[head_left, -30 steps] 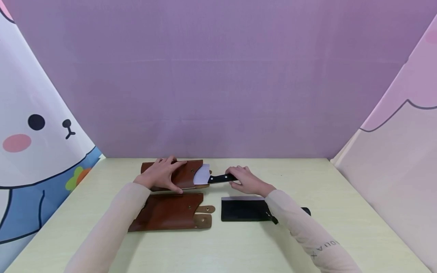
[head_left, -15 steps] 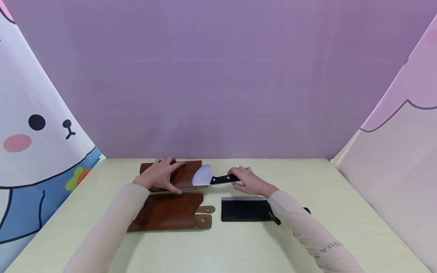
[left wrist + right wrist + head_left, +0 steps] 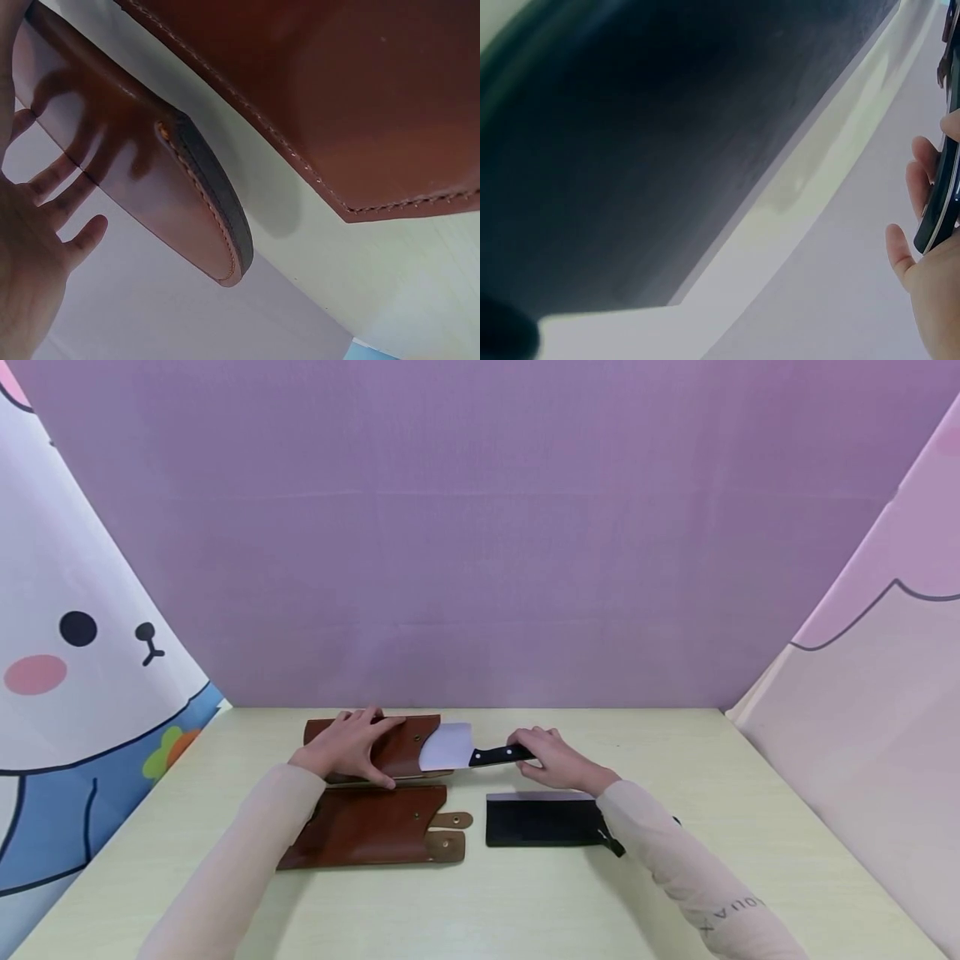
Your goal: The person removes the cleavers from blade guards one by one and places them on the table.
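In the head view, my left hand (image 3: 347,747) spans the back brown leather sheath (image 3: 408,750), thumb at its near edge and fingers at the far one. From the sheath's right mouth sticks out part of a cleaver (image 3: 447,746), its wide pale blade still partly inside. My right hand (image 3: 553,758) grips the end of the cleaver's black riveted handle. In the right wrist view the fingers (image 3: 919,184) curl about that handle (image 3: 945,199). The left wrist view has the left fingers (image 3: 56,180) along the sheath's edge, mirrored in its glossy leather (image 3: 150,157).
A second brown sheath (image 3: 375,827) with two snap straps lies nearer on the pale table (image 3: 420,910). To its right is a dark-bladed cleaver (image 3: 540,824), its handle mostly under my right sleeve. A purple backdrop (image 3: 480,568) rises behind the table.
My right hand has moved right with the cleaver, so more of its blade shows outside the sheath. My left hand and the sheath have shifted slightly left.
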### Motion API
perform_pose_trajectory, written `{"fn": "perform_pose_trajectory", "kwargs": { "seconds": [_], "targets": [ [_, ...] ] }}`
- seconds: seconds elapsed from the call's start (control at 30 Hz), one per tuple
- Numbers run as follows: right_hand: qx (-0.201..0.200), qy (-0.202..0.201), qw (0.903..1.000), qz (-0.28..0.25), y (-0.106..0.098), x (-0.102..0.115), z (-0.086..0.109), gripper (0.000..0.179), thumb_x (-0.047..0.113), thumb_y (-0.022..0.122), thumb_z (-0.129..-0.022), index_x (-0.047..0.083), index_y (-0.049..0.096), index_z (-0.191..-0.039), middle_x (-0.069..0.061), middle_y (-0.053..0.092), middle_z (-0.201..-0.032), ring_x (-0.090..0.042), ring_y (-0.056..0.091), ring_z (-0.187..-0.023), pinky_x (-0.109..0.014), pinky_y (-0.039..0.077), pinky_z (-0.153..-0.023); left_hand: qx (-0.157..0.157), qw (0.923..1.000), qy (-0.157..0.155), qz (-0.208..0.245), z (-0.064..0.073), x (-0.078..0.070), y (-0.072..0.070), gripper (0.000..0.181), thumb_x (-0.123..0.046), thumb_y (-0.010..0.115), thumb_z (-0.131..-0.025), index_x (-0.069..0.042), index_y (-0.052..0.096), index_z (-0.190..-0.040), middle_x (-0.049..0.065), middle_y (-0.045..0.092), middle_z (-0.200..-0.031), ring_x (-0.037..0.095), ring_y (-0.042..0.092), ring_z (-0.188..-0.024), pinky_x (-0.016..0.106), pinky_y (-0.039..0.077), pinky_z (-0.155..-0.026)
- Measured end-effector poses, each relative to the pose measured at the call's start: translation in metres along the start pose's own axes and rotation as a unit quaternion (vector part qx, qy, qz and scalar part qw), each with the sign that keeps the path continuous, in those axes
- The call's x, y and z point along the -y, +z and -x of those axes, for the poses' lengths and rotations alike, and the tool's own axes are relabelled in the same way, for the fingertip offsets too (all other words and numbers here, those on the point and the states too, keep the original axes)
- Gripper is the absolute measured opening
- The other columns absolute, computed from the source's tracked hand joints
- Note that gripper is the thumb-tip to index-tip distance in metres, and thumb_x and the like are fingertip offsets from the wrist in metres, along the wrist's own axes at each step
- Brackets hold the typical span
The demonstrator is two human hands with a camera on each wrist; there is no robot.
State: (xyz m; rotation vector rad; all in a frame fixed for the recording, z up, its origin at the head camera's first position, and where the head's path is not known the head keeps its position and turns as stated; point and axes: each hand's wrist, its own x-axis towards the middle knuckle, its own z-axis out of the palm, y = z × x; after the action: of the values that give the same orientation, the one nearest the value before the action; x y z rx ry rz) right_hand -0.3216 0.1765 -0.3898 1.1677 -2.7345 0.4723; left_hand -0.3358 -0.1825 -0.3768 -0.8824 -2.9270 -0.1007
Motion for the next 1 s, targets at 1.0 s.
{"fn": "perform_pose_trajectory", "kwargs": {
  "seconds": [1.0],
  "targets": [
    [-0.009, 0.009, 0.9999, -0.01, -0.01, -0.01, 0.021, 0.025, 0.01, 0.058, -0.085, 0.008, 0.054, -0.11, -0.001, 0.06, -0.1, -0.019, 0.05, -0.089, -0.036, 0.031, -0.078, 0.008, 0.9999, -0.013, 0.005, 0.006, 0.009, 0.004, 0.104, -0.067, 0.072, -0.056, -0.021, 0.035, -0.142, 0.017, 0.041, -0.125, 0.037, 0.044, -0.113, 0.06, 0.029, -0.095]
  ]
}}
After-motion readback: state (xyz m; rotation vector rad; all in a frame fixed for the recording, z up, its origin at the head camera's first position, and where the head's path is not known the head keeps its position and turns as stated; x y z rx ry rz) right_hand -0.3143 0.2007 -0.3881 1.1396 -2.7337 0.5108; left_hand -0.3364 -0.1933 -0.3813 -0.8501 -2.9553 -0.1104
